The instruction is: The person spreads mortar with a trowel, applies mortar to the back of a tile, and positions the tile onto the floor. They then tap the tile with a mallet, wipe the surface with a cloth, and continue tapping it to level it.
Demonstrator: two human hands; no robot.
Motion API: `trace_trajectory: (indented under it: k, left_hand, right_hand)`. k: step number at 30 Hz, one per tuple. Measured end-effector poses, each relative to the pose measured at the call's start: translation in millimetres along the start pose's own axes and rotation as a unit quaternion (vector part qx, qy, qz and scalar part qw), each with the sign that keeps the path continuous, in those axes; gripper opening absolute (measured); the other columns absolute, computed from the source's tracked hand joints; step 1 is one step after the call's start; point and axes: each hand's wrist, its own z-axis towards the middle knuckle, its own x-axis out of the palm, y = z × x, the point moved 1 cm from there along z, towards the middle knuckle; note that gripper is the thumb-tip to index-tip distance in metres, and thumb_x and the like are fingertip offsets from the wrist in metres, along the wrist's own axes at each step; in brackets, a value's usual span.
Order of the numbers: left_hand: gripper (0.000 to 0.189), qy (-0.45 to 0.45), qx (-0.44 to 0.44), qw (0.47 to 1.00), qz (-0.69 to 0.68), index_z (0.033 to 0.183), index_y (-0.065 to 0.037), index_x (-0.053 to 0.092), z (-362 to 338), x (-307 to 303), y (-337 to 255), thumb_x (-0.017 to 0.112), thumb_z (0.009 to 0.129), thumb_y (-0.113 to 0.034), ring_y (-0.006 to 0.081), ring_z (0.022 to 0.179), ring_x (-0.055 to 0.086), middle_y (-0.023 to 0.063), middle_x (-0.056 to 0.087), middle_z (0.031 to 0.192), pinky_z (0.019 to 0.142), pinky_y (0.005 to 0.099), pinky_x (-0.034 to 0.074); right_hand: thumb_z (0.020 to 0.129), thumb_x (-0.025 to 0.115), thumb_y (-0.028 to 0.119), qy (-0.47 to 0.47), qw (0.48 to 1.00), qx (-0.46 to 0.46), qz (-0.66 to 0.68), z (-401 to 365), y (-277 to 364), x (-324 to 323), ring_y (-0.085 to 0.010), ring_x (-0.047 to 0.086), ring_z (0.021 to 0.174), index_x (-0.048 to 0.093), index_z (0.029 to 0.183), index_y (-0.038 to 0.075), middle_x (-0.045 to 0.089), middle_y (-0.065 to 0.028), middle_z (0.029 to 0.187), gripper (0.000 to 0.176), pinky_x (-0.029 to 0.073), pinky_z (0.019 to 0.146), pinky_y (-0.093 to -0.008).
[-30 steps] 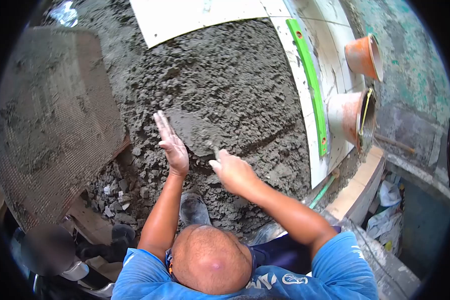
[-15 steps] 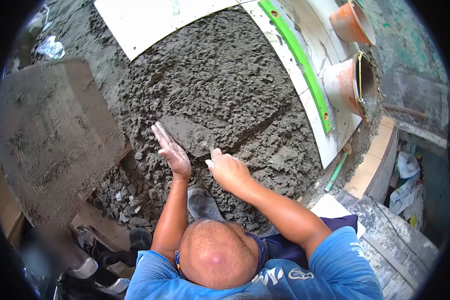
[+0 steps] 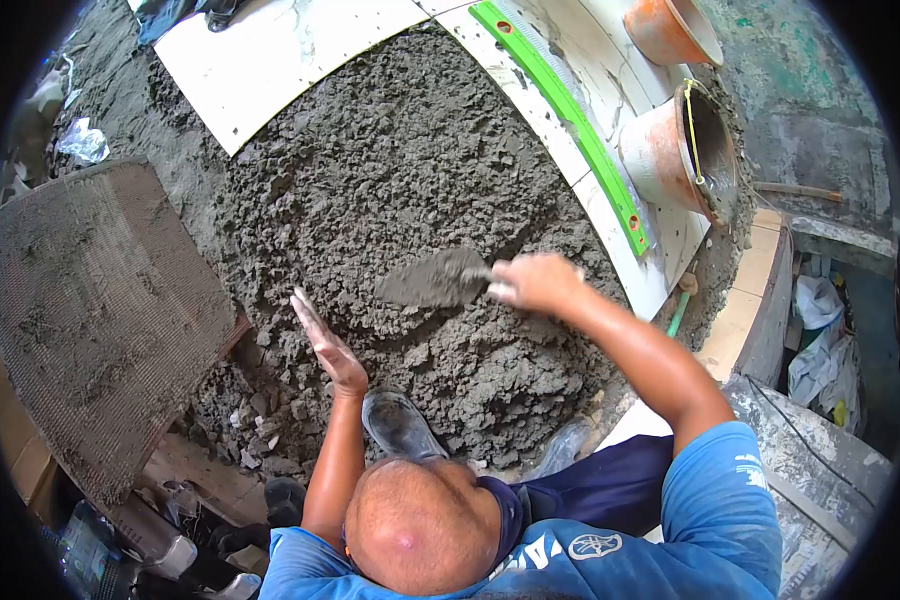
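Note:
My right hand (image 3: 538,284) is wrapped round the handle of a trowel (image 3: 435,278). The blade points left, smeared with grey mortar, over the rough mortar bed (image 3: 400,170). To the left, my left hand (image 3: 330,345) is held out flat with fingers stretched, holding nothing, beside the near left part of the mortar. Loose clumps of mortar (image 3: 510,370) lie below the trowel, in front of my boots (image 3: 400,420).
White tiles (image 3: 280,60) border the mortar at the back and right. A green spirit level (image 3: 580,130) lies on the right tiles beside two mortar-stained buckets (image 3: 660,155). A mesh screen (image 3: 100,300) leans at left, near rubble (image 3: 260,425). A green-handled tool (image 3: 682,305) lies at right.
My right hand has moved up and right with the trowel, away from my left hand. My left hand has shifted slightly down and left, still open. The view has shifted a little.

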Motion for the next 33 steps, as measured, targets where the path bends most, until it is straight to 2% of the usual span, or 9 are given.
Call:
trace_trajectory:
  k: [1, 3, 5, 7, 14, 19, 21, 27, 33]
  left_hand:
    - [0.100, 0.005, 0.016, 1.000, 0.014, 0.151, 0.002, 0.002, -2.5, -3.2, 1.8, 0.016, 0.089, -0.076, 0.0295, 0.147, 0.006, 0.0180, 0.007, 0.159, 0.119, 0.0414, 0.000]
    - [0.099, 0.008, 0.018, 0.998, 0.051, 0.151, 0.003, 0.004, -7.8, -9.3, 0.9, 0.016, 0.090, -0.074, 0.0303, 0.147, 0.009, 0.0184, 0.009, 0.159, 0.119, 0.0419, 0.002]
    - [0.098, 0.014, 0.027, 0.995, 0.094, 0.151, 0.003, 0.006, -14.5, -14.7, 0.6, 0.015, 0.091, -0.074, 0.0309, 0.147, 0.011, 0.0189, 0.011, 0.158, 0.119, 0.0425, 0.004]
    - [0.094, 0.007, 0.044, 0.983, 0.181, 0.150, 0.004, 0.015, -23.1, -18.2, -2.5, 0.013, 0.092, -0.071, 0.0339, 0.145, 0.017, 0.0211, 0.019, 0.156, 0.118, 0.0450, 0.009]
    - [0.085, 0.078, 0.111, 0.920, 0.367, 0.148, 0.003, 0.023, -68.4, -25.2, 1.1, 0.022, 0.095, -0.064, 0.0408, 0.144, 0.019, 0.0266, 0.025, 0.152, 0.117, 0.0514, 0.005]
    - [0.081, 0.176, 0.085, 0.903, 0.383, 0.144, 0.003, 0.030, -96.1, -26.0, -1.1, 0.039, 0.093, -0.060, 0.0437, 0.140, 0.027, 0.0281, 0.033, 0.147, 0.114, 0.0578, 0.008]
    - [0.081, 0.190, 0.095, 0.894, 0.394, 0.142, 0.003, 0.031, -96.5, -24.2, 1.0, 0.039, 0.092, -0.061, 0.0433, 0.139, 0.029, 0.0279, 0.034, 0.147, 0.114, 0.0579, 0.010]
    - [0.081, 0.204, 0.118, 0.872, 0.429, 0.139, 0.004, 0.035, -96.6, -19.9, 3.2, 0.039, 0.092, -0.062, 0.0414, 0.138, 0.032, 0.0277, 0.037, 0.144, 0.113, 0.0571, 0.014]
    - [0.083, 0.198, 0.115, 0.863, 0.450, 0.140, 0.004, 0.035, -98.4, -19.6, 7.4, 0.038, 0.091, -0.063, 0.0403, 0.137, 0.033, 0.0276, 0.038, 0.144, 0.113, 0.0562, 0.015]
  right_hand:
    - [0.095, 0.043, 0.050, -0.057, 0.998, -0.014, -0.033, 16.2, -23.6, -8.2, -0.0260, 0.066, 0.070, 0.061, 0.115, 0.020, 0.065, -0.0105, 0.079, 0.040, 0.056, 0.062, -0.0401]
    - [0.092, 0.045, 0.054, -0.101, 0.994, 0.034, -0.028, 41.5, -59.8, -46.3, -0.0303, 0.068, 0.088, 0.061, 0.117, 0.022, 0.069, -0.0117, 0.096, 0.043, 0.055, 0.077, -0.0454]
    - [0.093, 0.046, 0.051, -0.126, 0.986, 0.110, 0.013, 43.7, -76.5, -95.1, -0.0337, 0.066, 0.092, 0.061, 0.115, 0.020, 0.068, -0.0135, 0.097, 0.040, 0.052, 0.079, -0.0482]
    - [0.094, 0.047, 0.051, -0.202, 0.974, 0.098, -0.014, 45.0, -77.1, -114.0, -0.0342, 0.065, 0.095, 0.060, 0.115, 0.019, 0.068, -0.0139, 0.099, 0.040, 0.052, 0.081, -0.0487]
    - [0.095, 0.045, 0.050, -0.144, 0.988, -0.039, -0.046, 69.8, 13.6, -113.6, -0.0326, 0.068, 0.083, 0.061, 0.109, 0.017, 0.068, -0.0128, 0.088, 0.039, 0.055, 0.073, -0.0463]
    - [0.097, 0.045, 0.044, -0.180, 0.968, 0.135, 0.115, 108.7, -36.6, -174.4, -0.0278, 0.067, 0.089, 0.061, 0.115, 0.012, 0.068, -0.0139, 0.099, 0.040, 0.052, 0.082, -0.0452]
    - [0.097, 0.044, 0.046, -0.274, 0.956, 0.085, 0.061, 109.7, -57.5, -183.1, -0.0322, 0.066, 0.096, 0.061, 0.115, 0.009, 0.068, -0.0177, 0.103, 0.044, 0.051, 0.084, -0.0462]
    - [0.095, 0.045, 0.049, -0.113, 0.991, 0.045, 0.061, 91.3, 25.6, -161.9, -0.0264, 0.067, 0.094, 0.063, 0.112, 0.014, 0.067, -0.0141, 0.102, 0.043, 0.053, 0.084, -0.0455]
    - [0.095, 0.045, 0.045, -0.198, 0.957, 0.111, 0.180, 130.7, -42.8, -175.0, -0.0355, 0.060, 0.111, 0.062, 0.115, 0.004, 0.063, -0.0202, 0.118, 0.048, 0.046, 0.097, -0.0455]
